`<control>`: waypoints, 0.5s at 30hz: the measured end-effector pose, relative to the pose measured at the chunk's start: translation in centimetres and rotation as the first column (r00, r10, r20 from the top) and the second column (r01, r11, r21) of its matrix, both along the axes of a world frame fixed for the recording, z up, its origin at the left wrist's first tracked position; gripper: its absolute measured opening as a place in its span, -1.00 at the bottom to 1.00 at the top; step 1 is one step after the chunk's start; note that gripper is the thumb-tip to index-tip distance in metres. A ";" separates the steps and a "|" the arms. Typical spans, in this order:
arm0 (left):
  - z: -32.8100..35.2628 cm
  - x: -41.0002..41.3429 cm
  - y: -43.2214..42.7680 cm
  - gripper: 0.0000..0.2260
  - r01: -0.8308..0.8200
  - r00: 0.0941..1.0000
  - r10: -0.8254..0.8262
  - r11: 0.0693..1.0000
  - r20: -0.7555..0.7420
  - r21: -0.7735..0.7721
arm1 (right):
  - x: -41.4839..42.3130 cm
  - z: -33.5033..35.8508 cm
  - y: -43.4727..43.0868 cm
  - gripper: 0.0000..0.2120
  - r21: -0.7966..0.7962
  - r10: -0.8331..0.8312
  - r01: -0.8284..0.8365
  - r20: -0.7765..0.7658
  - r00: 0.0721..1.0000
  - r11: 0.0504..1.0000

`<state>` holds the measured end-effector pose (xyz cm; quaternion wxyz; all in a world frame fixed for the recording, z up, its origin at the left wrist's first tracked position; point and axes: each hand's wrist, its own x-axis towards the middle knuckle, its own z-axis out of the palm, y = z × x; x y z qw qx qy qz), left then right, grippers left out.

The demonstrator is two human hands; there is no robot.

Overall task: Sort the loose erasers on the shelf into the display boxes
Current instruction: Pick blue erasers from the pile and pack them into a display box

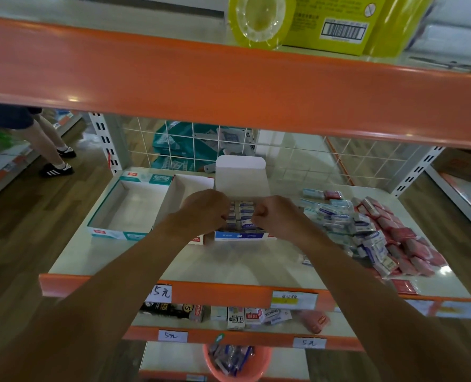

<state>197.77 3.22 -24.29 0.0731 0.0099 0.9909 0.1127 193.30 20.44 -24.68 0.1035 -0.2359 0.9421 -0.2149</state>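
Seen from above, a pale shelf (228, 260) with an orange front edge holds three open display boxes in a row at the centre of the frame. The left hand (206, 209) and right hand (277, 213) meet over the rightmost one, a blue-fronted display box (242, 236) whose white lid (241, 172) stands upright behind it. Rows of blue-and-white wrapped erasers (244, 213) fill this box. Both hands' fingers are curled down onto those rows, but it is unclear whether they pinch an eraser or only press on the tops. To the left sit a plain white box (186, 188) and a teal-trimmed box (129, 205) with bare floors, side by side. At the right of the frame a loose pile of erasers (366, 230) lies on the shelf – blue-and-white ones nearer the hands, red-wrapped ones (405, 239) toward the right edge. Handwritten price tags (160, 293) hang on the orange edge. Yellow packages (333, 23) sit on the shelf above, at the top of the frame.
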 end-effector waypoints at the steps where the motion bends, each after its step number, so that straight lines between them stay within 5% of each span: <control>1: 0.0 -0.1 -0.1 -0.66 -0.007 1.000 0.007 1.000 0.003 0.018 | -0.1 -0.1 -0.2 -0.91 0.006 -0.001 0.001 0.000 1.000 1.000; 15: -0.4 -0.1 -0.5 -0.69 0.023 0.999 -0.022 1.000 -0.032 0.017 | -0.3 -0.5 0.0 -0.85 0.072 0.142 -0.135 -0.093 0.985 0.988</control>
